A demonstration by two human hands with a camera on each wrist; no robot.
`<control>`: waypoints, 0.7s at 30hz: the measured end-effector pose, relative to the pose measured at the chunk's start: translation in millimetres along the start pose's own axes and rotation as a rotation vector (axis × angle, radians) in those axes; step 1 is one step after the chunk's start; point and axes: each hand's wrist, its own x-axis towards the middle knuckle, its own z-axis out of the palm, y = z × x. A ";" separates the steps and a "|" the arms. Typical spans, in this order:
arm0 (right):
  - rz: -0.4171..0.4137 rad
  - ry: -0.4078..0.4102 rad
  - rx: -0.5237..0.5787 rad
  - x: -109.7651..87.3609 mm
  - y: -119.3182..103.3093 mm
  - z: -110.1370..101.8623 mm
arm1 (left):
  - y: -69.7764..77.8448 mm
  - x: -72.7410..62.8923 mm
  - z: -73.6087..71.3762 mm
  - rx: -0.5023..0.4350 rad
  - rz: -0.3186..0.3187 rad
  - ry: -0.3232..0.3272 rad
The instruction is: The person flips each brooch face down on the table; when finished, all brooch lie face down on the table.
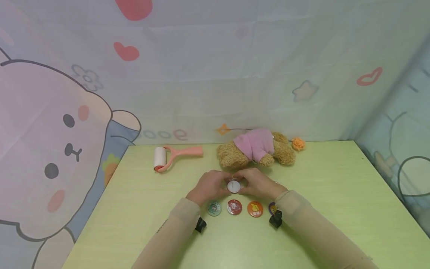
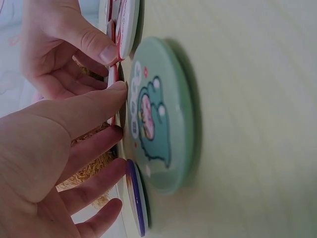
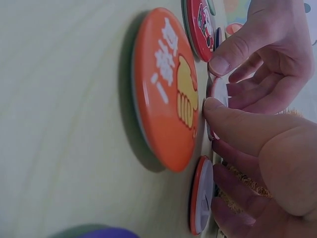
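A round pin badge (image 1: 234, 186) lies face down, its white back and pin showing in the head view. My left hand (image 1: 211, 185) pinches its left edge between thumb and fingers, and my right hand (image 1: 258, 184) pinches the right edge. Nearer to me is a row of face-up badges: a green one (image 2: 161, 116) with a cartoon figure, a red one (image 1: 234, 207), an orange one (image 3: 168, 91) with a yellow thumbs-up, and a purple one (image 1: 272, 208) partly hidden by the right wrist. Under my right fingers an orange-rimmed badge (image 3: 202, 196) shows its white back; a purple-rimmed badge (image 2: 135, 196) lies by my left fingers.
Beyond the hands a teddy bear in a pink top (image 1: 256, 147) lies on its side, with a small orange ball (image 1: 298, 144) beside it. A pink-handled lint roller (image 1: 179, 154) lies at the back left of the table (image 1: 127, 224). A printed curtain (image 1: 215, 74) hangs behind.
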 end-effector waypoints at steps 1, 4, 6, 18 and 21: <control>0.005 -0.002 0.001 -0.1 -0.5 -0.2 | 0.1 -0.1 -0.3 -0.001 -0.003 -0.004; 0.019 -0.006 -0.008 -0.2 -1.6 -0.4 | 0.8 -0.2 -1.0 -0.002 -0.011 -0.012; 0.030 -0.008 -0.012 -0.5 -2.6 -0.5 | 1.3 -0.4 -1.0 -0.001 -0.017 -0.017; 0.047 0.000 0.014 -3.4 1.9 -9.0 | -2.1 -6.2 -9.8 -0.069 -0.044 -0.023; 0.034 0.036 0.002 -1.8 3.9 -15.7 | -8.3 -8.0 -15.6 -0.098 -0.049 -0.017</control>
